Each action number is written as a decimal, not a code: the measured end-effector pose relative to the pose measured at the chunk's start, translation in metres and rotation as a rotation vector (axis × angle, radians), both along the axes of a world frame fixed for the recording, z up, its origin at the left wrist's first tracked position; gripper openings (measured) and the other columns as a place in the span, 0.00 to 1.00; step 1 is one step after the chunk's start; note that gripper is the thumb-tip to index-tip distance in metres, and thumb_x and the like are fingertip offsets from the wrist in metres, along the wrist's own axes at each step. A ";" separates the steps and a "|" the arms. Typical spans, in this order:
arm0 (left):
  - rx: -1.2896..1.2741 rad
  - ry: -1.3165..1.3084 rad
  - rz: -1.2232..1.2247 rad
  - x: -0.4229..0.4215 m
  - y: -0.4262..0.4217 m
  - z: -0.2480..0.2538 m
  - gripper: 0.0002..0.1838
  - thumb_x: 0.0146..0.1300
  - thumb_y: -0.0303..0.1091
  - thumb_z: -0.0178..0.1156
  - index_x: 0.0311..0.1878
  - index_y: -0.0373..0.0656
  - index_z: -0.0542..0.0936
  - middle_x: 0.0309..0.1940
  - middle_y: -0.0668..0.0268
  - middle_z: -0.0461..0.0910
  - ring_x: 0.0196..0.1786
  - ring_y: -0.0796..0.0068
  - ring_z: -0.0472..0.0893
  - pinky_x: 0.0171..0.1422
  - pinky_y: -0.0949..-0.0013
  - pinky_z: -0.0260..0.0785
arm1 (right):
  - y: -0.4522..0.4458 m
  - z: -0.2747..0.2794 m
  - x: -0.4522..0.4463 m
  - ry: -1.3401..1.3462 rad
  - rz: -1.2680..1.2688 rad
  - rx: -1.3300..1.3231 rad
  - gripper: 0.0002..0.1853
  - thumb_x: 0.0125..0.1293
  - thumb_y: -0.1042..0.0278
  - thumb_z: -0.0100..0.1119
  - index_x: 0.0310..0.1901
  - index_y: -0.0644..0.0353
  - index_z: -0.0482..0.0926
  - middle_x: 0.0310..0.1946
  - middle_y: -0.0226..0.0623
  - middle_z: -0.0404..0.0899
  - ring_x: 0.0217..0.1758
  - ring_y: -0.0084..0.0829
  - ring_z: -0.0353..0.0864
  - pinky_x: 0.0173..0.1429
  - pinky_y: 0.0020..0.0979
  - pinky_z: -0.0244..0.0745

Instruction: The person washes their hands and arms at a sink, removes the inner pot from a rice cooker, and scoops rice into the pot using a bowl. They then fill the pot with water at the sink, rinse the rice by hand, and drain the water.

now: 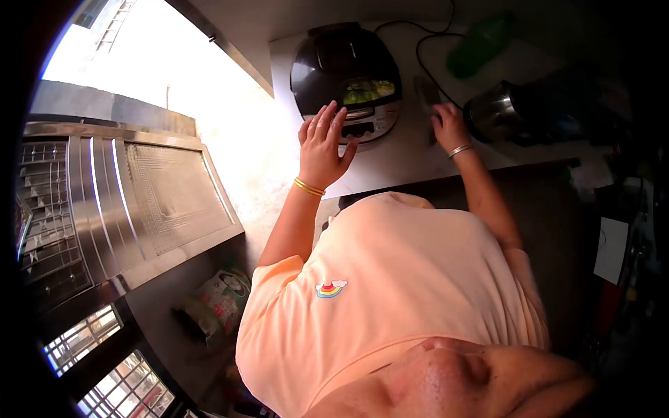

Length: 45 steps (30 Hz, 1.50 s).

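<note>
A black and silver rice cooker with a shut lid stands on the white tabletop. My left hand is open, fingers stretched out at the left of the cooker's front panel, with fingertips near the lid's lower edge. To the right of the cooker is my right hand, its fingers curled together. Beside those fingers lies a dark, long, flat object, too dim to name. Whether the fingers grip it is hard to see.
A shiny metal kettle-like vessel lies close to the right hand. Behind are a black cord and a green plastic bottle. A metal door stands at left, with a printed sack below it.
</note>
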<state>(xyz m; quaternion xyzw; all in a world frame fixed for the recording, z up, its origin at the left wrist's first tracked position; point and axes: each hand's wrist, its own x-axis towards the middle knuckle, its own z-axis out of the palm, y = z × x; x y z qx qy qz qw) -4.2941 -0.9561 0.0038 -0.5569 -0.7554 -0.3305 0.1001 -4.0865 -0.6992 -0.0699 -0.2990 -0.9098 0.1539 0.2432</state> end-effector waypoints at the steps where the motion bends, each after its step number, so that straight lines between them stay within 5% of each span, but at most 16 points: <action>1: 0.004 0.055 0.025 0.003 0.008 -0.003 0.29 0.59 0.42 0.61 0.64 0.47 0.70 0.65 0.58 0.68 0.66 0.60 0.67 0.70 0.58 0.52 | -0.002 -0.012 0.012 -0.154 -0.047 -0.050 0.17 0.58 0.71 0.60 0.50 0.55 0.76 0.49 0.43 0.73 0.49 0.48 0.76 0.52 0.42 0.74; 9: -0.145 0.284 0.032 -0.006 0.011 -0.009 0.22 0.62 0.42 0.58 0.60 0.51 0.76 0.68 0.63 0.67 0.69 0.67 0.65 0.74 0.56 0.42 | -0.014 -0.038 0.019 -0.072 0.009 -0.191 0.19 0.57 0.71 0.61 0.52 0.60 0.75 0.53 0.50 0.69 0.55 0.51 0.72 0.60 0.42 0.70; 14: -0.153 0.333 -0.071 -0.034 0.012 0.011 0.28 0.64 0.43 0.56 0.66 0.45 0.69 0.68 0.64 0.66 0.70 0.68 0.65 0.77 0.56 0.39 | 0.002 -0.048 0.001 0.076 0.088 -0.149 0.18 0.56 0.71 0.61 0.50 0.60 0.75 0.52 0.51 0.70 0.53 0.53 0.73 0.58 0.43 0.71; 21: 0.142 0.447 0.060 -0.074 0.067 0.089 0.20 0.66 0.41 0.54 0.59 0.47 0.76 0.63 0.64 0.73 0.66 0.67 0.70 0.74 0.57 0.46 | 0.005 0.041 -0.051 0.150 0.094 -0.178 0.16 0.57 0.73 0.59 0.49 0.60 0.75 0.44 0.47 0.76 0.46 0.49 0.76 0.50 0.42 0.74; 27: 0.422 0.269 0.180 -0.089 0.067 0.080 0.21 0.62 0.34 0.57 0.59 0.43 0.74 0.62 0.58 0.72 0.62 0.59 0.71 0.69 0.59 0.53 | -0.016 0.097 -0.125 0.287 0.381 0.004 0.08 0.59 0.74 0.57 0.40 0.60 0.80 0.41 0.41 0.78 0.45 0.41 0.79 0.50 0.37 0.76; 33: 0.047 -0.101 0.432 -0.094 0.041 -0.014 0.29 0.57 0.39 0.62 0.60 0.40 0.67 0.55 0.51 0.73 0.58 0.49 0.72 0.61 0.50 0.63 | -0.025 0.060 -0.210 -0.184 0.674 0.164 0.09 0.59 0.72 0.54 0.39 0.60 0.83 0.41 0.40 0.82 0.46 0.38 0.81 0.51 0.36 0.77; 35: -0.031 -0.142 0.420 -0.087 0.037 -0.027 0.34 0.54 0.46 0.65 0.61 0.41 0.68 0.55 0.52 0.73 0.58 0.49 0.73 0.60 0.51 0.64 | -0.038 0.076 -0.224 -0.757 0.415 -0.030 0.10 0.61 0.68 0.57 0.39 0.64 0.83 0.41 0.42 0.83 0.44 0.41 0.83 0.48 0.37 0.79; 45: -0.073 -0.221 0.378 -0.086 0.035 -0.039 0.32 0.54 0.46 0.65 0.60 0.43 0.70 0.54 0.56 0.75 0.56 0.55 0.75 0.59 0.55 0.64 | -0.021 0.063 -0.226 -0.601 0.199 -0.298 0.11 0.58 0.69 0.59 0.41 0.62 0.82 0.41 0.46 0.83 0.45 0.42 0.84 0.47 0.36 0.78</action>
